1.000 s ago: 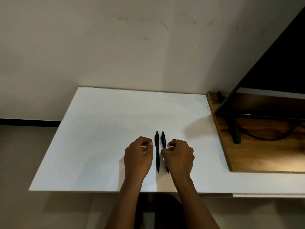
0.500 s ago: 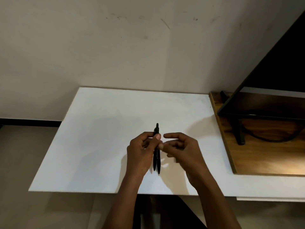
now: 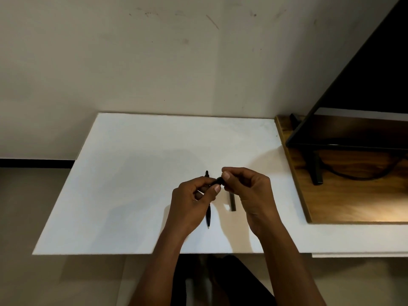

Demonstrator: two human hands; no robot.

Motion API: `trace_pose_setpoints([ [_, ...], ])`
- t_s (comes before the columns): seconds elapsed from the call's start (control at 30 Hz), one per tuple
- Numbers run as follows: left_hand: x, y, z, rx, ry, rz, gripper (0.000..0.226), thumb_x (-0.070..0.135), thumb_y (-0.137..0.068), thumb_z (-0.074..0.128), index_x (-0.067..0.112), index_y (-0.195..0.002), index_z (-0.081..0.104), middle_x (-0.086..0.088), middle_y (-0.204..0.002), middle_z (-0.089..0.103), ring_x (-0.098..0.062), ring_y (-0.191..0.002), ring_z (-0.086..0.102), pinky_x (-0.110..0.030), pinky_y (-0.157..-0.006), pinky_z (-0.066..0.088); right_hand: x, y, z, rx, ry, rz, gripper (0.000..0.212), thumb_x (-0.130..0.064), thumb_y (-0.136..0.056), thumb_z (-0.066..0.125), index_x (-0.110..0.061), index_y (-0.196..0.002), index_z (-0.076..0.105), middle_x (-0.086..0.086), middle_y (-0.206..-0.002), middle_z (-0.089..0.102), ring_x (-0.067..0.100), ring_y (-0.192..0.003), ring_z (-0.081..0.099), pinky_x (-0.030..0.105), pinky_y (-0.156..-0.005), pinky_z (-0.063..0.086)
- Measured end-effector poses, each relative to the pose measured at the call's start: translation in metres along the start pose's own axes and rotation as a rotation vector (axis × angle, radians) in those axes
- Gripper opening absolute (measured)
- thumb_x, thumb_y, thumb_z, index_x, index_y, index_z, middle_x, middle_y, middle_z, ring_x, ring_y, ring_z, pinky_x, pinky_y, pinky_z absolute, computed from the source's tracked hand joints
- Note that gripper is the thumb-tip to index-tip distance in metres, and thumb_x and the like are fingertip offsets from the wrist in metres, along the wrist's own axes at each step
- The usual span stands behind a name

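Presently, a slim black plastic pen (image 3: 217, 181) is pinched between left grip (image 3: 192, 204) and right grip (image 3: 251, 195) above the white table (image 3: 132, 173). A second black pen (image 3: 208, 217) is partly hidden beneath the left grip. A black monitor (image 3: 364, 85) is stood well apart, rightward.

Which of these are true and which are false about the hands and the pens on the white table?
1. Both hands pinch one small black thing. True: the left hand and the right hand hold a black pen part between them.
2. The table is red. False: the table is white.
3. A long black pen shows by the left hand. True: the pen pokes out above and below it.
4. The right hand lies flat on the table. False: its fingers are curled and pinching.
5. A dark screen stands on the right. True: the screen.
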State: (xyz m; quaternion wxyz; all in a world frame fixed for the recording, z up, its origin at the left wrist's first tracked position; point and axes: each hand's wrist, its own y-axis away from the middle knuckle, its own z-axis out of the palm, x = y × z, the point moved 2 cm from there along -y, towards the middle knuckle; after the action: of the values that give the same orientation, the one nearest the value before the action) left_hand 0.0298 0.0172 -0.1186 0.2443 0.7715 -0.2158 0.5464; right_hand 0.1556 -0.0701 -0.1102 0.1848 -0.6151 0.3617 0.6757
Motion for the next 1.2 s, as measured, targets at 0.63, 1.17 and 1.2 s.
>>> trace_pose_setpoints([
  [0.63, -0.009, -0.003, -0.004, 0.019, -0.044, -0.076, 0.018, 0.028, -0.096, 0.061, 0.030, -0.107, 0.076, 0.010, -0.074, 0.068, -0.005, -0.067, 0.056, -0.012, -0.058, 0.037, 0.012, -0.015, -0.005, 0.213, 0.012, -0.003, 0.007, -0.016, -0.090, 0.072, -0.012, -0.093, 0.077, 0.005, -0.080, 0.078, 0.019, -0.078, 0.075, 0.031, -0.080, 0.061],
  [1.17, -0.019, -0.005, -0.015, 0.132, 0.060, -0.131, 0.015, 0.029, -0.094, 0.065, 0.027, -0.105, 0.074, 0.001, -0.077, 0.072, -0.015, -0.067, 0.064, -0.034, -0.066, 0.053, 0.032, -0.024, 0.022, 0.205, 1.280, -0.383, 0.020, -0.011, -0.077, 0.070, -0.026, -0.065, 0.072, -0.005, -0.068, 0.066, 0.018, -0.092, 0.049, 0.028, -0.071, 0.008],
  [1.2, -0.019, -0.005, -0.016, 0.134, 0.062, -0.133, 0.015, 0.029, -0.094, 0.065, 0.026, -0.105, 0.074, 0.001, -0.078, 0.072, -0.015, -0.067, 0.064, -0.034, -0.066, 0.053, 0.032, -0.024, 0.021, 0.194, 1.264, -0.368, 0.020, -0.011, -0.079, 0.070, -0.027, -0.066, 0.073, -0.005, -0.070, 0.067, 0.018, -0.094, 0.049, 0.029, -0.072, 0.008],
])
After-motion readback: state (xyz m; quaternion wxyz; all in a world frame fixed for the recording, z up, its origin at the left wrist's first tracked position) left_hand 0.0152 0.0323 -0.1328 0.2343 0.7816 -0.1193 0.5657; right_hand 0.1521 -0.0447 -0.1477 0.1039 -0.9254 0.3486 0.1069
